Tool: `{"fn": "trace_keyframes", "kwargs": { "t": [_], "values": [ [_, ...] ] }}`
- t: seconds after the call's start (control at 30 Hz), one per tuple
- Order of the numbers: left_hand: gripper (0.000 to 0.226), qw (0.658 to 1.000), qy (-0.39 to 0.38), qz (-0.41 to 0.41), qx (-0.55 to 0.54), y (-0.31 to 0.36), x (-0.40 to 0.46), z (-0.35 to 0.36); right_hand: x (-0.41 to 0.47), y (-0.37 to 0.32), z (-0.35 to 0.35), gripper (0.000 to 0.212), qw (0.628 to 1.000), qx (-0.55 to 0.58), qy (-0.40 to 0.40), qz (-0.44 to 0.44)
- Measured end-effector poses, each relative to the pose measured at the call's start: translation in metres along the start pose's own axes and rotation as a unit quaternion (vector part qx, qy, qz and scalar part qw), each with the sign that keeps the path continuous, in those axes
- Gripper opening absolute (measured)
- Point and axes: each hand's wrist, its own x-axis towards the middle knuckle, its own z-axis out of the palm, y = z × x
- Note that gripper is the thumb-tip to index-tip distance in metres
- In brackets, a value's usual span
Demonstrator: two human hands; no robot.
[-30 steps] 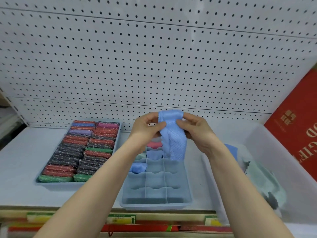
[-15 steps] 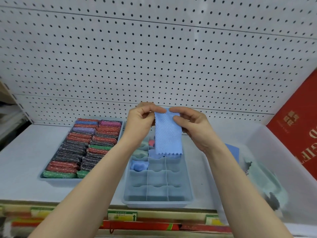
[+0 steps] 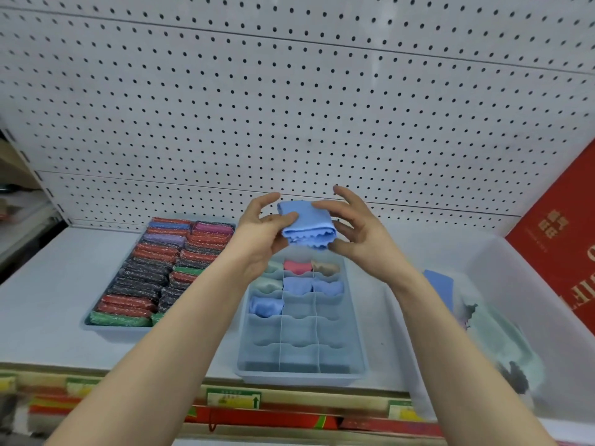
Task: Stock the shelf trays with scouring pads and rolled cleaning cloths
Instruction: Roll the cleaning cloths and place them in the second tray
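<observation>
Blue cloth [image 3: 307, 228]: rolled short, long axis crosswise, pinched between left hand [image 3: 262, 233] and right hand [image 3: 355, 228], held in the air directly above divided tray [image 3: 302, 376] (front compartments vacant, nearer the person); both hands equally close.

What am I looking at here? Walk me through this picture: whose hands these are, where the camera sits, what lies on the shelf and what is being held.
There is no machine here: a person stocks a shop shelf with bare hands. The camera is worn on the person's head and looks forward and down, so both forearms reach in from below. The left hand and the right hand together hold a folded blue cloth above a divided tray. Its far compartments hold rolled cloths in blue, pink, beige and pale green; the near ones look empty. To the left stands a tray packed with glittery scouring pads. On the right is a clear plastic bin with more cloths. Behind is a white pegboard.
</observation>
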Motion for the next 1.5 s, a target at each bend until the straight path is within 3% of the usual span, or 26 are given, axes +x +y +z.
{"fn": "trace_keyframes", "kwargs": {
  "t": [0.1, 0.17, 0.27, 0.33, 0.37, 0.5, 0.57, 0.67, 0.8, 0.87, 0.97, 1.07, 1.17, 1.3, 1.4, 1.5],
  "values": [
    [0.030, 0.999, -0.018, -0.030, -0.025, 0.000, -0.002, -0.001, 0.004, 0.005, 0.010, 0.038, 0.992, -0.086, 0.080, -0.044],
    [0.017, 0.998, -0.029, -0.036, 0.032, -0.003, -0.003, -0.004, 0.009, 0.007, 0.012, 0.026, 0.987, -0.096, 0.129, -0.024],
    [0.050, 0.980, -0.006, -0.016, 0.200, -0.011, -0.003, -0.010, 0.012, 0.008, 0.012, 0.012, 0.992, -0.012, 0.108, 0.063],
    [0.067, 0.971, -0.029, 0.000, 0.239, -0.014, -0.007, -0.011, 0.009, 0.009, 0.013, 0.009, 0.988, 0.043, 0.079, 0.122],
    [0.071, 0.971, -0.049, 0.008, 0.232, -0.016, -0.011, -0.011, 0.008, 0.010, 0.014, 0.009, 0.985, 0.064, 0.069, 0.145],
    [0.024, 0.983, -0.060, 0.042, 0.170, -0.028, -0.014, -0.016, 0.001, 0.015, 0.020, 0.019, 0.973, 0.119, 0.026, 0.196],
    [0.014, 0.988, -0.044, 0.049, 0.142, -0.034, -0.013, -0.019, -0.004, 0.015, 0.022, 0.020, 0.971, 0.128, -0.006, 0.200],
    [0.015, 0.989, -0.050, 0.063, 0.121, -0.040, -0.012, -0.025, -0.011, 0.016, 0.024, 0.021, 0.968, 0.156, -0.030, 0.192],
    [0.029, 0.987, -0.042, 0.060, 0.143, -0.049, -0.016, -0.028, -0.014, 0.023, 0.032, 0.034, 0.964, 0.190, 0.006, 0.188],
    [0.036, 0.992, -0.029, 0.032, 0.120, -0.050, -0.017, -0.028, -0.015, 0.026, 0.035, 0.044, 0.963, 0.189, 0.019, 0.194],
    [0.025, 0.996, -0.030, -0.057, 0.054, -0.049, -0.015, -0.030, -0.018, 0.031, 0.038, 0.042, 0.972, 0.157, 0.036, 0.169],
    [0.031, 0.984, -0.062, -0.113, 0.122, -0.057, -0.013, -0.034, -0.020, 0.037, 0.043, 0.044, 0.984, 0.099, 0.047, 0.141],
    [0.024, 0.982, -0.068, -0.078, 0.159, -0.067, -0.014, -0.039, -0.021, 0.038, 0.045, 0.044, 0.987, 0.068, 0.027, 0.146],
    [0.018, 0.986, -0.050, -0.037, 0.158, -0.070, -0.015, -0.045, -0.026, 0.041, 0.040, 0.038, 0.962, 0.173, 0.009, 0.212],
    [0.017, 0.985, -0.052, -0.019, 0.165, -0.071, -0.017, -0.048, -0.034, 0.044, 0.045, 0.026, 0.957, 0.176, -0.047, 0.226],
    [0.021, 0.987, -0.053, -0.021, 0.149, -0.072, -0.019, -0.050, -0.037, 0.049, 0.053, 0.031, 0.965, 0.167, -0.006, 0.200]
  ]
}}
